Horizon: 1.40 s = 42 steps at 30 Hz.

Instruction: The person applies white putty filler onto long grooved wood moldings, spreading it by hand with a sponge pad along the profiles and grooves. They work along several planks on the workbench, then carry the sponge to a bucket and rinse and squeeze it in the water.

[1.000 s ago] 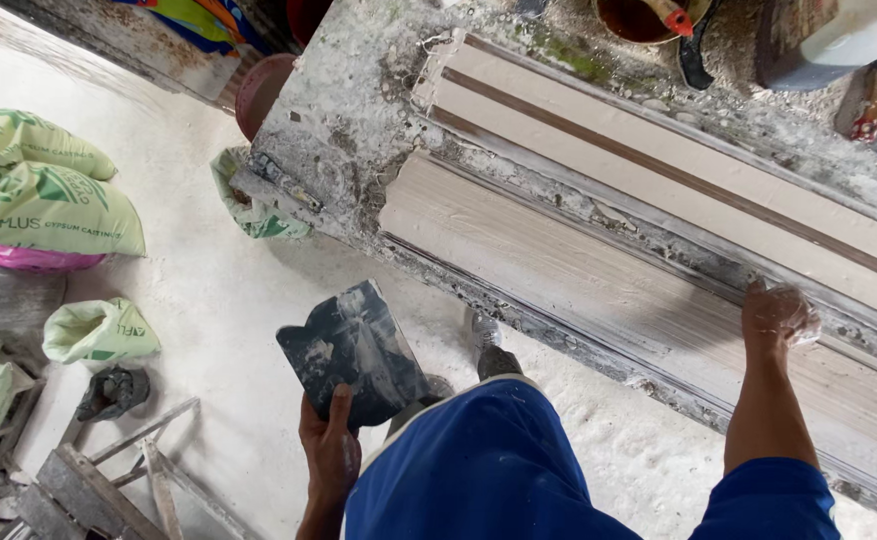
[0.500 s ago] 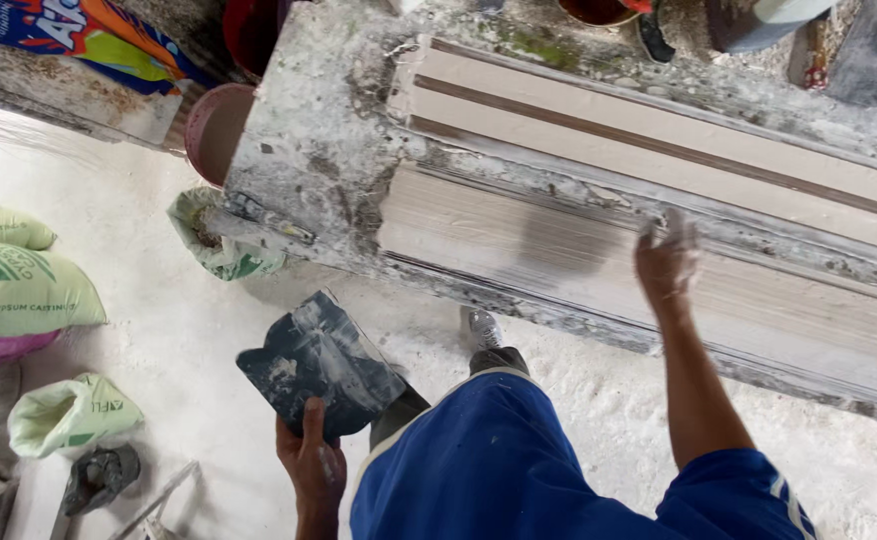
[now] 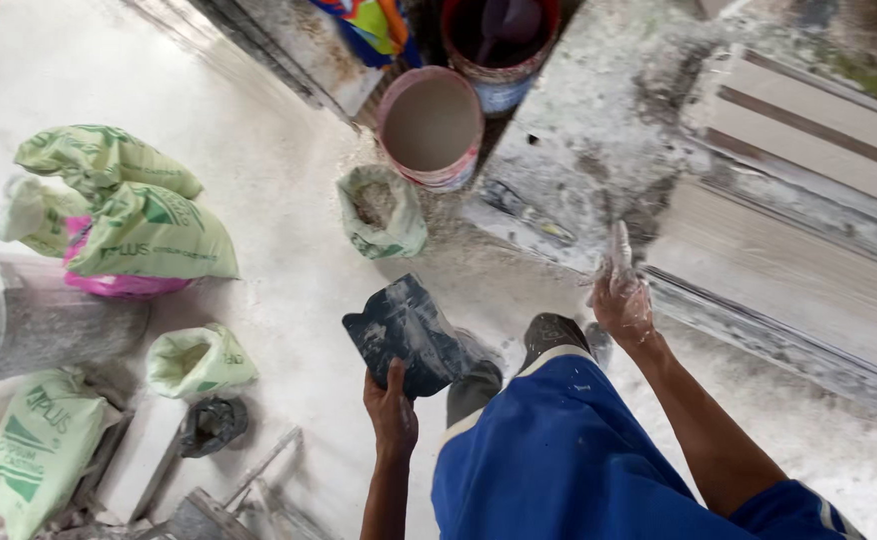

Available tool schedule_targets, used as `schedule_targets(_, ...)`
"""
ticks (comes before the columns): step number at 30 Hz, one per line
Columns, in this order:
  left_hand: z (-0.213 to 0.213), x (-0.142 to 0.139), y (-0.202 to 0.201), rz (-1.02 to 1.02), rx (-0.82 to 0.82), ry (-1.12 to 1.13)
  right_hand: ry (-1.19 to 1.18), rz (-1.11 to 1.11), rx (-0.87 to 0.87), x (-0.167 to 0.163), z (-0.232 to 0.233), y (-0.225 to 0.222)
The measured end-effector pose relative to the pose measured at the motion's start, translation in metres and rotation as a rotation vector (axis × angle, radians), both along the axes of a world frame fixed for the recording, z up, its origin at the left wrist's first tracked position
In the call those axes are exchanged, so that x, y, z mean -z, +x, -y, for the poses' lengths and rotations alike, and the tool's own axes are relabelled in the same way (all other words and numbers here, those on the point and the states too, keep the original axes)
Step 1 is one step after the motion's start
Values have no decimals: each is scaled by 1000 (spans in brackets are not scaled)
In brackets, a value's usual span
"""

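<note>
L hand [image 3: 391,412] clamps the lower edge of a dark, plaster-smeared flat board [image 3: 406,335], thumb on top, board tilted and held low above the white floor [image 3: 269,170], just beside the person's shoe [image 3: 549,335]. R hand [image 3: 622,300] is raised w/ plaster-coated fingers [image 3: 620,250] held together, pointing up; cannot tell if anything is gripped. R hand sits near the edge of the rough grey slab [image 3: 599,140], beside the long pale moulding [image 3: 779,260] w/ grooved strips. Blue shorts [image 3: 559,460] fill the lower centre. Behind the board: small open green sack [image 3: 384,212], then a pink-rimmed bucket [image 3: 431,125]. Left of frame: stacked green bags [image 3: 129,215] and a metal cylinder [image 3: 19,320].
</note>
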<state>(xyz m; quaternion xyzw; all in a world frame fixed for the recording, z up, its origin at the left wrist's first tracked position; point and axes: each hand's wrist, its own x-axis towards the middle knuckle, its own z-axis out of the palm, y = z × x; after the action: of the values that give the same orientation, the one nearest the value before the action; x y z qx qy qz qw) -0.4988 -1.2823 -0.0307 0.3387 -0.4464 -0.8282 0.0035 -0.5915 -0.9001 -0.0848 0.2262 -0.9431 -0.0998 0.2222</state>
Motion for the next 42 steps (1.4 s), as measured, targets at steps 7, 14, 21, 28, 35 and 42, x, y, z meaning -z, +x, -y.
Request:
schedule_targets(7,58,34,-83,-18,104,-18,-943,605,475,39,124,-39)
schedule_targets(14,104,64,-185,123,394,-486,-982,518,259,121,263,-129)
schedule_targets(21,133,83,-295,116,691,-730,-1373,1075,1032,164,334,-207)
schedule_targets(28,110,181,-384,-36,934,-858,-1366,819,968,270,323,-240)
schedule_targets(35,60,320,-452,-232,1011,-967,-966,814,828,402,290,-321)
schedule_targets(42,31,375,-467,-532,1235,-1398,-627,884,795,432,245,-356)
